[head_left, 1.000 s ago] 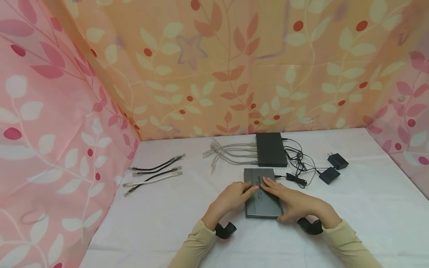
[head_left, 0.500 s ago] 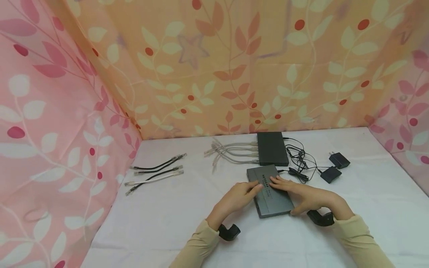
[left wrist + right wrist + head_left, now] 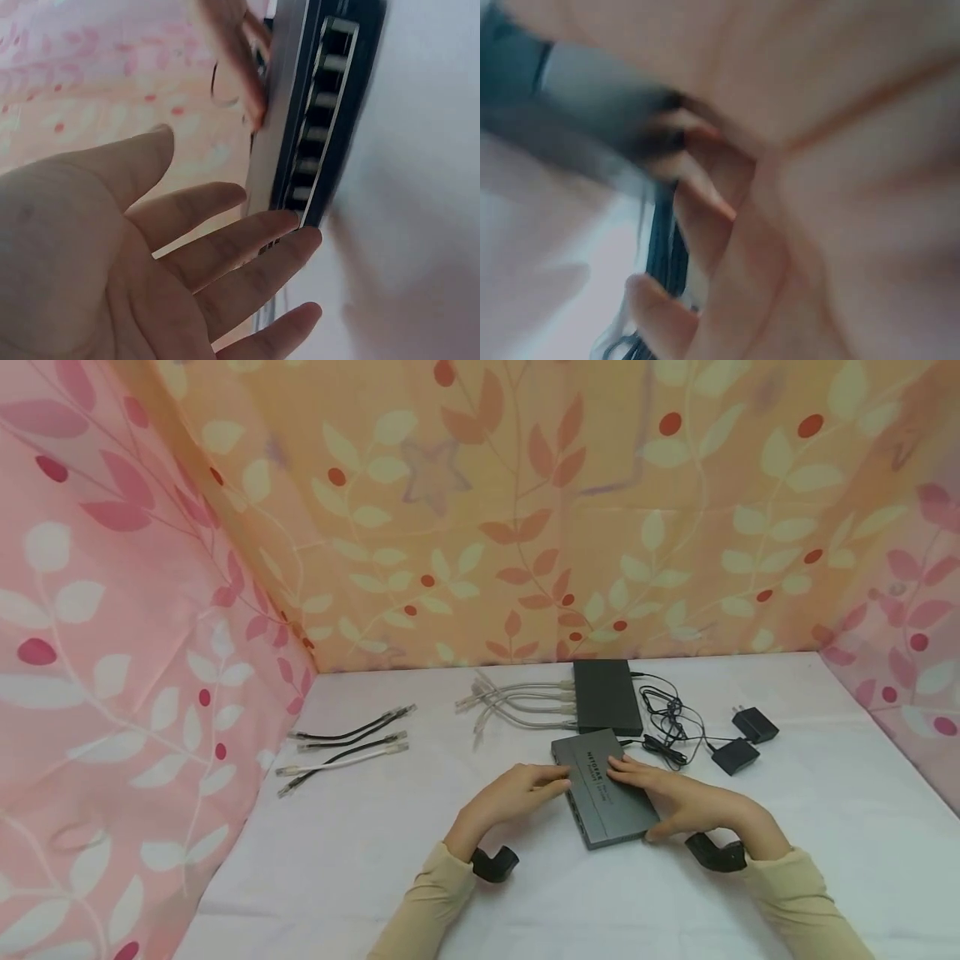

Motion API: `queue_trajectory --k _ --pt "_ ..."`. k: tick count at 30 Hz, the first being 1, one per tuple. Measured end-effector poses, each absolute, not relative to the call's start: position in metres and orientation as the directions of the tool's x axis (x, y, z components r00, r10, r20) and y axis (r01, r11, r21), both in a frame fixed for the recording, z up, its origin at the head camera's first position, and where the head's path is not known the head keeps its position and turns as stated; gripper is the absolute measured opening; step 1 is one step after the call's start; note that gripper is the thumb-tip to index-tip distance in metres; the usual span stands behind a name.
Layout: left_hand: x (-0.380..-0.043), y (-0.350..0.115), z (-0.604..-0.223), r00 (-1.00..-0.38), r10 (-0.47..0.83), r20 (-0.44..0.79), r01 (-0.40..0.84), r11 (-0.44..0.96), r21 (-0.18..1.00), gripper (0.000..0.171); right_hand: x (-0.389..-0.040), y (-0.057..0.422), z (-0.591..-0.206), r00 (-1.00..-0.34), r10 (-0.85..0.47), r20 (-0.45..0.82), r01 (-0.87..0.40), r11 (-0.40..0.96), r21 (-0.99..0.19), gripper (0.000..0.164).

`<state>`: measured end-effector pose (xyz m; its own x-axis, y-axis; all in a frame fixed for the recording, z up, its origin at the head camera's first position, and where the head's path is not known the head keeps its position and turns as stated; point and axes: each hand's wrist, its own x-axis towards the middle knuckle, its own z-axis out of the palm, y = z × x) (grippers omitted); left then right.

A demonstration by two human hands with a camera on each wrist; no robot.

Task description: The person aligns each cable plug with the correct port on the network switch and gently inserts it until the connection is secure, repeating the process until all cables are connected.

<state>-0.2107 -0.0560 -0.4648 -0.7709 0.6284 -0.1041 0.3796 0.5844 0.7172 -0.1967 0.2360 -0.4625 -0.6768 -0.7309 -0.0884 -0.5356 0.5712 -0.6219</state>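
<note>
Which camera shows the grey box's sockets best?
The left wrist view: the sockets face it, close up. The head view shows them tiny, on the side of the grey box; the right wrist view, blurred, shows none clearly.

Downward head view; close wrist views

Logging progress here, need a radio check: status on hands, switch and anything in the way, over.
Left hand open by port side, contact unclear. Right hand touching grey NETGEAR switch. Possible snag: black network switch close beyond far end.
</note>
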Motion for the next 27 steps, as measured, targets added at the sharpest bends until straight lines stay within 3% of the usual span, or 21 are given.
queue_trajectory --k 6,9,14,18,22,27 --pt "-0.220 -0.077 -0.463 -0.828 0.555 -0.083 0.333 0.606 0.723 0.050 -0.182 0.211 -0.458 -0.730 -0.671 -0.130 -0.503 0.656 -0.563 0.097" --pt "-0.222 -0.076 -0.467 -0.835 0.540 -0.100 0.270 0.562 0.782 0.052 -0.177 0.202 -0.459 -0.756 -0.640 -0.136 -0.488 0.690 -0.534 0.101" --pt "-0.224 -0.059 -0.483 -0.826 0.528 -0.195 -0.049 0.277 0.960 0.063 -0.174 0.197 -0.461 -0.774 -0.622 -0.120 -0.483 0.702 -0.524 0.099" --pt "-0.223 -0.048 -0.492 -0.838 0.474 -0.270 -0.321 -0.027 0.947 0.070 -0.174 0.197 -0.462 -0.789 -0.608 -0.091 -0.480 0.702 -0.526 0.091" --pt "-0.223 -0.042 -0.496 -0.857 0.414 -0.307 -0.434 -0.259 0.863 0.069 -0.172 0.191 -0.464 -0.806 -0.588 -0.063 -0.492 0.726 -0.480 0.094" --pt "-0.223 -0.038 -0.497 -0.862 0.386 -0.329 -0.479 -0.403 0.780 0.069 -0.170 0.180 -0.468 -0.822 -0.569 -0.026 -0.531 0.782 -0.325 0.098"
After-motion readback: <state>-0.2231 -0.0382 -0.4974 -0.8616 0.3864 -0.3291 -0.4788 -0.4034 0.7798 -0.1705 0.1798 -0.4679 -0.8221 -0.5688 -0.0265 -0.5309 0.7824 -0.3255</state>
